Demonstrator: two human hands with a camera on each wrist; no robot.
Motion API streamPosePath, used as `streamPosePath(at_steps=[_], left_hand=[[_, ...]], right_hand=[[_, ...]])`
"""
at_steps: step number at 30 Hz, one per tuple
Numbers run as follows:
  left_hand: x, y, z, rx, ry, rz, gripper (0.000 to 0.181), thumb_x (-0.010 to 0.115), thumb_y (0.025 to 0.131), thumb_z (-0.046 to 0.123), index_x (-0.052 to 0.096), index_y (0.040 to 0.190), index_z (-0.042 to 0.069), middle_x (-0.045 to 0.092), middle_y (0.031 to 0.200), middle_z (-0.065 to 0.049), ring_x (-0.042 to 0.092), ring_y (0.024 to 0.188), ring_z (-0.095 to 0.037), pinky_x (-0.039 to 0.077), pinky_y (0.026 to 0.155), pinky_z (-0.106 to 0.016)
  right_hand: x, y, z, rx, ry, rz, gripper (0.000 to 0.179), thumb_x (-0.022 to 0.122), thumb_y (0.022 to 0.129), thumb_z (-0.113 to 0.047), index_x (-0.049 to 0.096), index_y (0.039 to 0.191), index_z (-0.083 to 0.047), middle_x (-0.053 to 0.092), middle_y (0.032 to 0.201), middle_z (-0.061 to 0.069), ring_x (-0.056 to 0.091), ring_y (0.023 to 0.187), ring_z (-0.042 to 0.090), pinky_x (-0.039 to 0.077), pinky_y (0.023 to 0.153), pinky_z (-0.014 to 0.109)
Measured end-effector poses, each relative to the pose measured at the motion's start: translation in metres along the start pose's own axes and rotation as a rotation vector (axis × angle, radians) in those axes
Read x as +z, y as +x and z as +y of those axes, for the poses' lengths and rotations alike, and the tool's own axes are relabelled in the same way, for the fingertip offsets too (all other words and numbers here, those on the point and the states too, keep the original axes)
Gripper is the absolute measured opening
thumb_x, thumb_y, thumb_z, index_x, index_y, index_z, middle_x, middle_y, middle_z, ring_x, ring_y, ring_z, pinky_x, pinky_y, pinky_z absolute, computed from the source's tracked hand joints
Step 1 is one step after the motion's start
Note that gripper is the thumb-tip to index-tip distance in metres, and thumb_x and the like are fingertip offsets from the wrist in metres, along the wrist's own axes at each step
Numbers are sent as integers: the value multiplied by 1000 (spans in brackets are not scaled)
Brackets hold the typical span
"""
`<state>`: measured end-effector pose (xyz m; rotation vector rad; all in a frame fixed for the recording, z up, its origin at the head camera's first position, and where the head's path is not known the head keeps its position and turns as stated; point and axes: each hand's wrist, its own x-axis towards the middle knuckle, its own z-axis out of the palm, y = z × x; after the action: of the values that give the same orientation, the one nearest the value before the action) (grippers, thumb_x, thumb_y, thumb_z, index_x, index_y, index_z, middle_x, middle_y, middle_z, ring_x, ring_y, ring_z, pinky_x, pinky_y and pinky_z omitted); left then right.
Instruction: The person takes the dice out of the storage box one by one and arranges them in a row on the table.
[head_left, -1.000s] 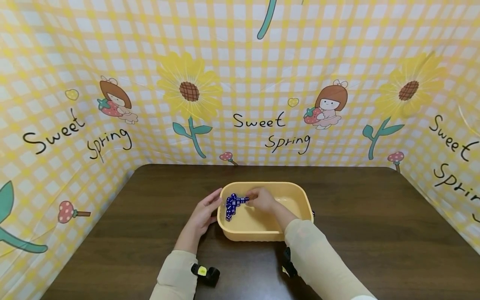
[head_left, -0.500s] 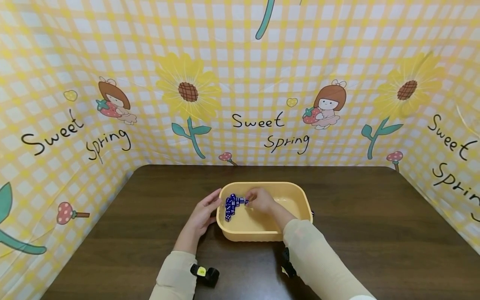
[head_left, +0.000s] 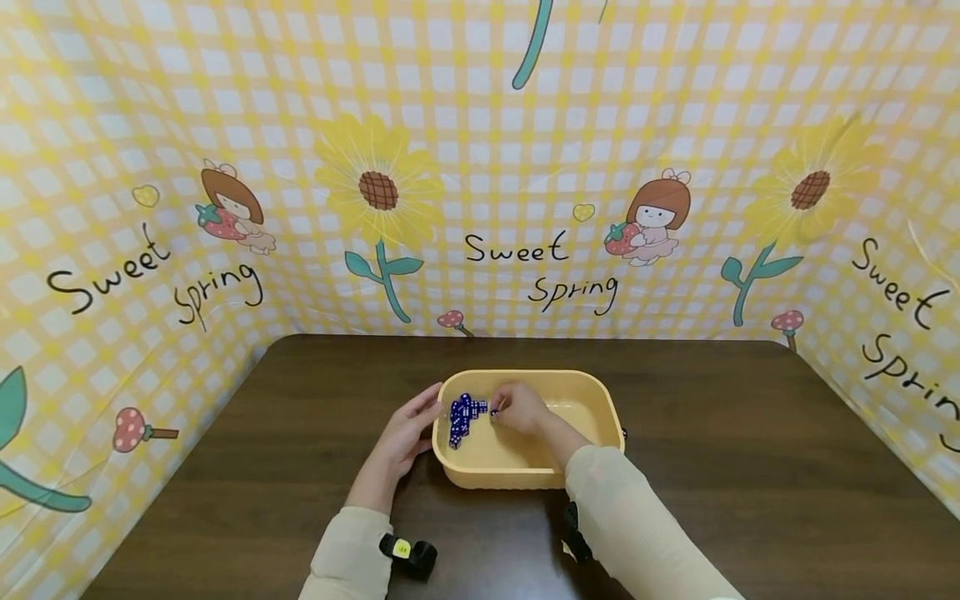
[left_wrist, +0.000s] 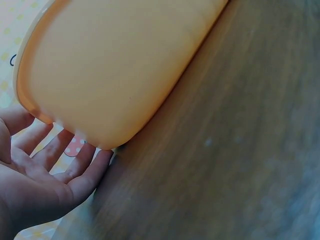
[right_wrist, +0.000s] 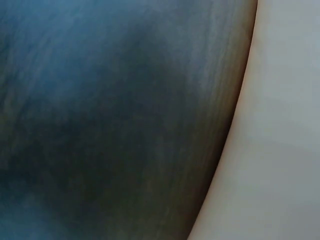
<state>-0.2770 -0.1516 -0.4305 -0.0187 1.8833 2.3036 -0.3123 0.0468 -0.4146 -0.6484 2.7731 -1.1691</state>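
A yellow plastic basin (head_left: 502, 478) stands on the table. In its left part lies a cluster of blue dice (head_left: 460, 421) with white dots, with a short row running off to the right. My right hand (head_left: 521, 408) reaches into the basin and pinches one die (head_left: 494, 412) at its fingertips, just right of that row. At the basin's left end, my left hand (head_left: 405, 429) touches the outside wall. The left wrist view shows that hand (left_wrist: 45, 175) with spread fingers, their tips against the basin wall (left_wrist: 100, 75). No fingers appear in the right wrist view.
A small dark object (head_left: 625, 433) sits beside the basin's right end, mostly hidden. The brown wooden table (head_left: 225, 467) extends around the basin. A yellow checked cloth (head_left: 495, 167) hangs behind it and on both sides.
The pinched die has come away from the end of the row and slightly nearer me, with my right hand. The left hand and basin keep their places; the head view tilts slightly.
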Motion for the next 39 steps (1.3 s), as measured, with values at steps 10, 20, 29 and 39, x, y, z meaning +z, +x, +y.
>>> streamPosePath(at_steps=[10, 20, 29, 39], left_hand=[[-1, 0, 2, 2, -16, -2, 44, 48, 88, 11, 37, 132, 9, 36, 130, -13, 37, 112, -29, 41, 74, -43], [-6, 5, -3, -1, 14, -1, 47, 55, 85, 20, 41, 130, 15, 40, 127, -9, 41, 108, -24, 42, 74, -42], [-3, 2, -1, 0, 17, 2, 47, 51, 87, 17, 37, 132, 11, 36, 130, -12, 37, 112, -28, 41, 76, -44], [-1, 0, 0, -3, -3, 3, 44, 48, 88, 11, 37, 131, 10, 36, 130, -13, 37, 113, -27, 40, 77, -45]], right_hand=[[-3, 2, -2, 15, 47, -26, 6, 63, 71, 3, 59, 75, 3, 55, 63, 2, 46, 54, 11, 37, 48, 21], [-14, 2, -7, -28, 104, -38, 7, 63, 74, 1, 59, 78, 4, 55, 65, 1, 47, 58, 10, 40, 54, 22], [-33, 2, -17, -68, 186, -33, 8, 63, 75, -2, 61, 82, 2, 59, 71, 3, 52, 65, 11, 43, 58, 24], [-66, -7, -18, -27, 146, 21, 8, 64, 76, -5, 61, 81, -1, 58, 72, 2, 51, 67, 13, 42, 61, 27]])
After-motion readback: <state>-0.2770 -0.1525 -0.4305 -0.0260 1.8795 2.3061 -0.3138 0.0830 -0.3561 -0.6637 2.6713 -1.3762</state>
